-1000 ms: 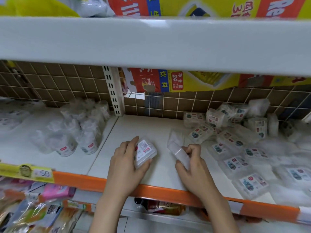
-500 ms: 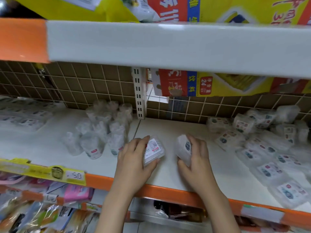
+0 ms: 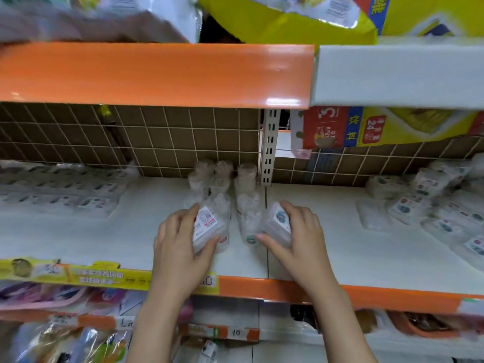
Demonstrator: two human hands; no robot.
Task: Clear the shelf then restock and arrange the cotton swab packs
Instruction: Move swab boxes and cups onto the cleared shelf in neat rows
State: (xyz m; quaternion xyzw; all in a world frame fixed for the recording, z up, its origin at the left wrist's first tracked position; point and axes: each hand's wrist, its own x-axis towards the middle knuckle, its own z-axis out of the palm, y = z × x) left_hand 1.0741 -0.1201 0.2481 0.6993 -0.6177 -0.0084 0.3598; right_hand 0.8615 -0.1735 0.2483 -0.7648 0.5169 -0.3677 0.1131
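Observation:
On the white shelf (image 3: pixel 327 247), my left hand (image 3: pixel 180 244) grips a clear cotton swab pack with a red-and-white label (image 3: pixel 208 226). My right hand (image 3: pixel 298 242) grips a second clear pack with a round blue-green label (image 3: pixel 279 224). Both packs are held just above the shelf, close to a cluster of round clear swab tubs (image 3: pixel 222 184) standing at the back by the upright post. A loose pile of flat swab packs (image 3: pixel 429 203) lies at the right. More flat packs (image 3: pixel 60 189) lie in rows at the left.
An orange-fronted upper shelf (image 3: pixel 157 74) hangs close overhead, carrying yellow bags. A slotted metal post (image 3: pixel 269 148) and a wire grid back the shelf. A yellow price strip (image 3: pixel 78 273) runs along the front edge. Below are shelves with colourful packets (image 3: pixel 65 339).
Both hands have carried their packs leftward, from the right bay to the round tubs by the post. The view has swung left with them.

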